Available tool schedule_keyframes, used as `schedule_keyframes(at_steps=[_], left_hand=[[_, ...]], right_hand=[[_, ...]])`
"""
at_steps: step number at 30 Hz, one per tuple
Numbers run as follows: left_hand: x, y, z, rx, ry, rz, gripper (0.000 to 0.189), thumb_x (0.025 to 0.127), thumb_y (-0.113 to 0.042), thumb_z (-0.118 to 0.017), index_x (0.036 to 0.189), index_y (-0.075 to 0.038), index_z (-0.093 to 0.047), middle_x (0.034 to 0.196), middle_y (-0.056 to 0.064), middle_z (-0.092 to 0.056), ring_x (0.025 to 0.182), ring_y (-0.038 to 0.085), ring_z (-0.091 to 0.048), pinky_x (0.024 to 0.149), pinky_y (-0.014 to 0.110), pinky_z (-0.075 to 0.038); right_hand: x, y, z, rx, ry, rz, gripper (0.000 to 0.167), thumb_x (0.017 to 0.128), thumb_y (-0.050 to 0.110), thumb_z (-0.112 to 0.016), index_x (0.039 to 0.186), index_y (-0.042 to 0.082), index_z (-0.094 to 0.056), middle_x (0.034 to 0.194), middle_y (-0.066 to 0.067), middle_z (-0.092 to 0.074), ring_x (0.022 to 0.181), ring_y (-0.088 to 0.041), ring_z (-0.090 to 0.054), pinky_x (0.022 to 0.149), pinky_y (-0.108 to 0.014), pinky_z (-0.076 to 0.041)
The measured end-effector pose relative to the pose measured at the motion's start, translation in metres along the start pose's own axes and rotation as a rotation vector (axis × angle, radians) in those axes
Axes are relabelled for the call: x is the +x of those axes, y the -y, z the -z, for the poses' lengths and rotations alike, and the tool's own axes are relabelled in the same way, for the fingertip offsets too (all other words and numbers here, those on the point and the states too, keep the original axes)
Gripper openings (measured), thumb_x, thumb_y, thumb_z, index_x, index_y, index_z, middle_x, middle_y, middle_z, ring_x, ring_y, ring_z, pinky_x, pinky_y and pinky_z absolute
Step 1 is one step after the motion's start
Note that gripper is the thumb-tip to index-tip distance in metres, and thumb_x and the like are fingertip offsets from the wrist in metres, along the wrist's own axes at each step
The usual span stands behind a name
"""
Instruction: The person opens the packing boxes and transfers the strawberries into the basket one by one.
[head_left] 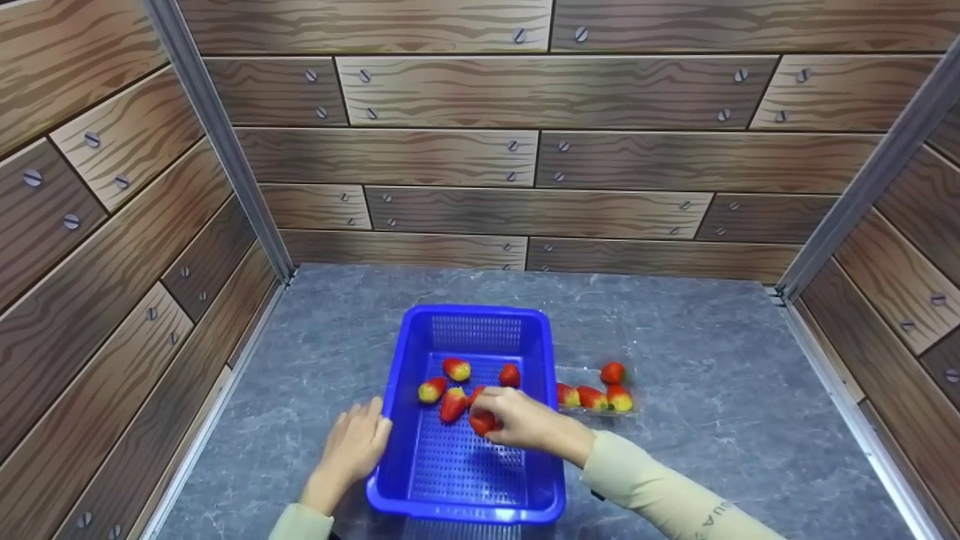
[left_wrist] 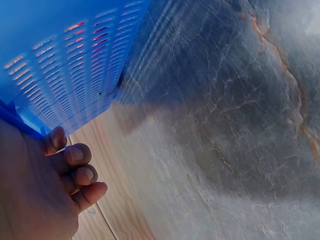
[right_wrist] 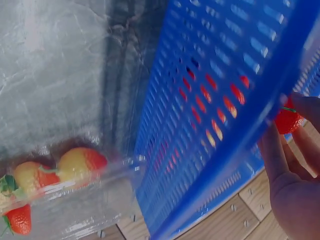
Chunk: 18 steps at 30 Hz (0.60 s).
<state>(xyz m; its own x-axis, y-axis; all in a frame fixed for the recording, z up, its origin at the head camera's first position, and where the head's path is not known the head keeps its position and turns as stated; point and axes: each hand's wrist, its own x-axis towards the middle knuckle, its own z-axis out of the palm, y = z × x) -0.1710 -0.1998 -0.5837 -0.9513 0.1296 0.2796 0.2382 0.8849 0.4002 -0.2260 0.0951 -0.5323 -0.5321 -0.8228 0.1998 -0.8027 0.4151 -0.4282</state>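
A blue plastic basket (head_left: 465,513) with slotted walls stands on the grey table. Over its inside, my right hand (head_left: 517,418) grips a red strawberry (head_left: 482,424) with the fingertips; the right wrist view shows its green leaf between the fingers. Several red and yellow strawberries (head_left: 453,405) lie loose on the basket floor, mostly toward the far half. My left hand (head_left: 354,439) holds the basket's left rim, its fingers curled at the outer wall in the left wrist view, the thumb hidden there.
Right of the basket, a clear plastic tray (right_wrist: 82,212) contains several more strawberries (head_left: 592,397), some with green leaves. Wood-patterned walls (head_left: 525,157) with metal corner posts enclose the table at the back and both sides. The grey marbled tabletop (head_left: 712,390) extends around the basket.
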Motion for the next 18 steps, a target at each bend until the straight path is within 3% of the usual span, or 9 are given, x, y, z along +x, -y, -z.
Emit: schedule_keyframes(at_steps=[6,13,18], left_hand=[[0.0,0.0,0.001,0.003,-0.01,-0.005,0.01,0.095,-0.015,-0.046,0.092,-0.008,-0.053,0.081,0.009,-0.059,0.084,0.035,-0.057,0.077,0.049,-0.042],[0.0,0.001,-0.001,0.011,-0.002,-0.007,0.016,0.096,-0.016,-0.045,0.1,-0.004,-0.055,0.088,0.013,-0.062,0.089,0.038,-0.058,0.081,0.052,-0.042],[0.0,0.001,-0.001,0.006,-0.002,0.002,0.019,0.096,-0.017,-0.045,0.102,-0.004,-0.056,0.09,0.014,-0.063,0.09,0.038,-0.058,0.082,0.051,-0.043]], right_hand=[[0.005,0.005,-0.013,-0.073,0.079,0.022,0.027,0.075,0.005,-0.079,0.099,0.008,-0.068,0.091,-0.002,-0.06,0.079,-0.01,-0.057,0.072,-0.021,-0.049],[0.009,0.007,-0.024,-0.12,0.15,0.07,0.024,0.074,0.006,-0.079,0.092,0.009,-0.064,0.09,-0.001,-0.058,0.078,-0.01,-0.057,0.071,-0.021,-0.049],[0.013,0.009,-0.03,-0.139,0.186,0.054,0.025,0.073,0.004,-0.079,0.092,0.01,-0.064,0.09,0.001,-0.057,0.074,-0.009,-0.055,0.068,-0.018,-0.047]])
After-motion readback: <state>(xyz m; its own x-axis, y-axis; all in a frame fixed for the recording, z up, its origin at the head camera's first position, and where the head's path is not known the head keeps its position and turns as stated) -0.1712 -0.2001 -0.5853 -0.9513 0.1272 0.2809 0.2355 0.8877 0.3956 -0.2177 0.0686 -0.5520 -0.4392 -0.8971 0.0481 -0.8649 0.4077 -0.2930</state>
